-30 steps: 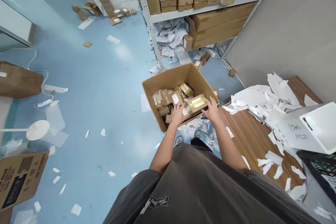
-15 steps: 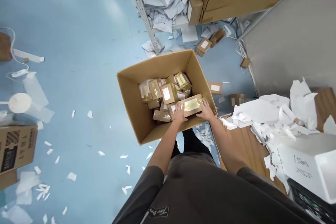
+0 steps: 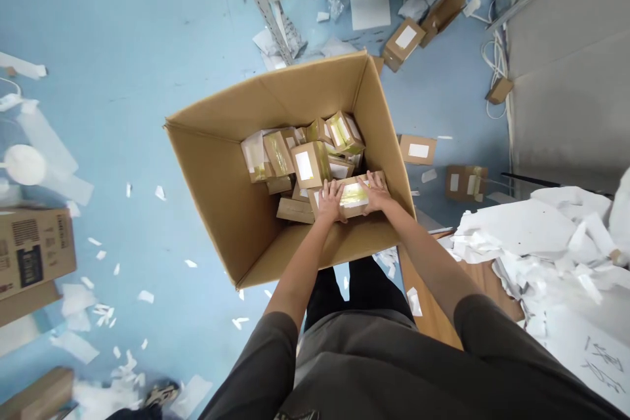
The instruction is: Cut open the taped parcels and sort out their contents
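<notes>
A large open cardboard carton point(image 3: 216, 190) stands in front of my body with several small taped brown boxes inside. Both my hands reach down into it. My left hand point(image 3: 331, 202) lies with fingers spread on the left part of a long taped box point(image 3: 353, 195) near the carton's front wall. On the right part of that same box rests my right hand point(image 3: 375, 195), its fingers also spread. Just beyond my left hand is a small box with a white label point(image 3: 311, 164). Another labelled box point(image 3: 344, 131) lies at the far right corner.
Paper scraps litter the blue floor point(image 3: 147, 223). A printed carton point(image 3: 37, 249) stands at the left, with a person's shoe point(image 3: 162, 392) below it. A metal shelf post point(image 3: 263, 3) rises beyond my carton. Torn white foam point(image 3: 526, 226) covers the wooden table at the right.
My view has come closer to the carton and tipped downward. My right hand has shifted inward from the long box's right end onto its top. A shoe has appeared at the lower left.
</notes>
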The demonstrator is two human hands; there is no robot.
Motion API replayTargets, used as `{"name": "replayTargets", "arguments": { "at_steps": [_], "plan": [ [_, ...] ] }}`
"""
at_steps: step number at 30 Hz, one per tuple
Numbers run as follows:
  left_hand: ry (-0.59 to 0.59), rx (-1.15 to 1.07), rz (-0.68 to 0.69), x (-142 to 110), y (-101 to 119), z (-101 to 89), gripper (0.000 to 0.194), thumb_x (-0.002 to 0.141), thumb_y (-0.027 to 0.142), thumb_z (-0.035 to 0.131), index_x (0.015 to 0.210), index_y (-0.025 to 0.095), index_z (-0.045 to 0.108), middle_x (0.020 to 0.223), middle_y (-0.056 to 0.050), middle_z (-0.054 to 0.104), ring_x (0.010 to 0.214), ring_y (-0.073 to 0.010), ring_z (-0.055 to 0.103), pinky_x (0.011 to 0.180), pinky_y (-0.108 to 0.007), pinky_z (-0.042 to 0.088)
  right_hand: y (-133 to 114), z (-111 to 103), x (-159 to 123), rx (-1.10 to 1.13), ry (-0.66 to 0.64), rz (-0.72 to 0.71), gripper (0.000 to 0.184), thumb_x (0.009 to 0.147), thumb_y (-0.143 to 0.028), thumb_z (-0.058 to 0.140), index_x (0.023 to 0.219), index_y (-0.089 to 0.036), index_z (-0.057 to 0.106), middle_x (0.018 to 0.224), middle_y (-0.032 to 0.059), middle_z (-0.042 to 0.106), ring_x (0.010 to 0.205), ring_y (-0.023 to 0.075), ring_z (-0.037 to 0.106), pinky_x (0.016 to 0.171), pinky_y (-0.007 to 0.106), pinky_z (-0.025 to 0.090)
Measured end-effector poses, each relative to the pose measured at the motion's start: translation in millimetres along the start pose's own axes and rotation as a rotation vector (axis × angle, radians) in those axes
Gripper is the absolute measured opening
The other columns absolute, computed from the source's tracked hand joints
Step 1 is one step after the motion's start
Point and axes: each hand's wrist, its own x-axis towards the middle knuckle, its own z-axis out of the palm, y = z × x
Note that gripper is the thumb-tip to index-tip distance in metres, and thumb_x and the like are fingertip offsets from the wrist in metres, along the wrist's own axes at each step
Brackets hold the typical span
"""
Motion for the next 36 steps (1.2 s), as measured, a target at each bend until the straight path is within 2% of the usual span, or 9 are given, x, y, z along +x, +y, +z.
{"name": "replayTargets", "arguments": {
  "at_steps": [4,9,14,19,22,25,30,33,36],
  "plan": [
    [0.001,-0.040,0.033,-5.4,-11.3,-5.8,0.164,0.047,0.056,0.107,0.179,0.032,0.012,0.187,-0.012,0.000,0.169,-0.0513,-0.007,0.132,-0.067,0.024,7.4,7.8,13.8,-0.074,-0.013,-0.056,0.178,0.033,-0.051,0.112,0.180,-0.031,0.012,0.182,0.0161,-0.026,0.163,0.0592,-0.019,0.129,0.077,0.004],
    [0.031,0.023,0.024,-28.4,-16.1,-6.5,0.153,0.053,0.044,0.106,0.178,0.029,0.019,0.186,-0.017,0.007,0.169,-0.0508,0.002,0.131,-0.065,0.028,-24.0,23.4,2.2,-0.184,-0.021,-0.015,0.170,0.037,-0.043,0.111,0.179,-0.023,0.019,0.183,0.0256,-0.013,0.164,0.0600,-0.011,0.130,0.073,0.006],
    [0.075,0.012,-0.023,-87.7,-32.3,0.1,0.141,0.057,0.041,0.103,0.176,0.028,0.027,0.184,-0.020,0.013,0.169,-0.0503,0.009,0.128,-0.061,0.035,-72.1,27.8,-29.6,-0.226,0.010,-0.112,0.159,0.042,-0.039,0.109,0.178,-0.029,0.026,0.185,0.0216,-0.006,0.166,0.0567,-0.006,0.131,0.070,0.008],
    [0.229,-0.037,-0.040,-161.1,-53.9,-10.8,0.134,0.060,0.044,0.100,0.173,0.030,0.031,0.183,-0.020,0.018,0.168,-0.0510,0.014,0.126,-0.059,0.038,-126.4,7.5,-64.2,-0.291,0.079,-0.186,0.156,0.042,-0.038,0.109,0.177,-0.031,0.030,0.185,0.0210,-0.002,0.166,0.0569,-0.002,0.131,0.070,0.006],
    [0.337,-0.025,-0.005,-202.0,-65.0,-33.9,0.132,0.061,0.044,0.100,0.173,0.030,0.032,0.183,-0.020,0.019,0.168,-0.0508,0.013,0.126,-0.060,0.038,-162.5,-10.1,-95.3,-0.326,0.192,-0.194,0.160,0.044,-0.043,0.109,0.178,-0.033,0.022,0.185,0.0211,-0.006,0.166,0.0579,-0.002,0.129,0.073,0.006],
    [0.446,0.018,0.043,-244.1,-75.3,-62.4,0.133,0.060,0.043,0.102,0.173,0.030,0.034,0.183,-0.019,0.020,0.169,-0.0494,0.012,0.125,-0.059,0.039,-200.0,-24.7,-135.6,-0.367,0.306,-0.170,0.159,0.047,-0.040,0.108,0.179,-0.031,0.020,0.185,0.0221,-0.007,0.166,0.0586,-0.005,0.130,0.072,0.005],
    [0.600,0.095,0.171,-311.4,-84.4,-100.0,0.128,0.064,0.040,0.100,0.173,0.034,0.034,0.183,-0.016,0.021,0.169,-0.0471,0.013,0.124,-0.058,0.041,-252.7,-31.2,-212.5,-0.372,0.564,-0.130,0.154,0.049,-0.039,0.107,0.179,-0.029,0.024,0.185,0.0216,0.000,0.165,0.0604,-0.005,0.129,0.074,0.008],
    [0.657,0.141,0.262,-343.3,-78.0,-116.0,0.127,0.064,0.037,0.101,0.172,0.036,0.034,0.182,-0.016,0.022,0.169,-0.0477,0.013,0.123,-0.060,0.042,-269.8,-28.2,-258.9,-0.349,0.704,-0.101,0.153,0.050,-0.041,0.107,0.178,-0.030,0.026,0.185,0.0202,0.003,0.165,0.0599,-0.004,0.129,0.075,0.006],
    [0.716,0.166,0.387,-366.0,-57.5,-128.7,0.128,0.062,0.035,0.101,0.172,0.033,0.037,0.181,-0.018,0.023,0.168,-0.0501,0.013,0.124,-0.061,0.041,-269.7,-21.3,-305.3,-0.328,0.826,-0.060,0.146,0.052,-0.037,0.105,0.177,-0.031,0.031,0.185,0.0178,0.006,0.165,0.0592,-0.003,0.129,0.075,0.005]
  ]
}}
